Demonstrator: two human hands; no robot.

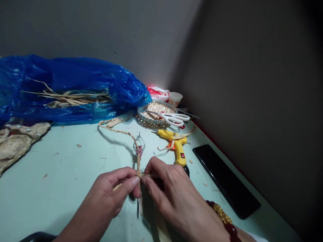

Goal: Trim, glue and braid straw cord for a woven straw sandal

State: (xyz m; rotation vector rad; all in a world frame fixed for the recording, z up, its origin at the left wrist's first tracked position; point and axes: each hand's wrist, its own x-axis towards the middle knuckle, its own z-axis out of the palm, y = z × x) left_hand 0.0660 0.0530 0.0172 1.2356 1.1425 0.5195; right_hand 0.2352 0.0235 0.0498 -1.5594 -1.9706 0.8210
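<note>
My left hand (113, 191) and my right hand (171, 195) meet at the near middle of the pale green table (50, 174). Both pinch the near end of a braided straw cord (131, 136), which runs away from my fingers in a curve to a flat woven band (118, 119). Loose straw strands hang below my fingertips. A small wire piece with a pink bit (139, 148) stands by the cord just beyond my hands. A beaded bracelet (224, 218) sits on my right wrist.
A yellow glue gun (178, 146) lies just past my right hand. White scissors (174, 118) rest on a round woven tray (153, 112). A black phone (225, 179) lies at the right. A blue plastic bag (70, 87) of straw and a woven mat (17, 141) sit at the left. A paper cup (175, 98) stands in the corner.
</note>
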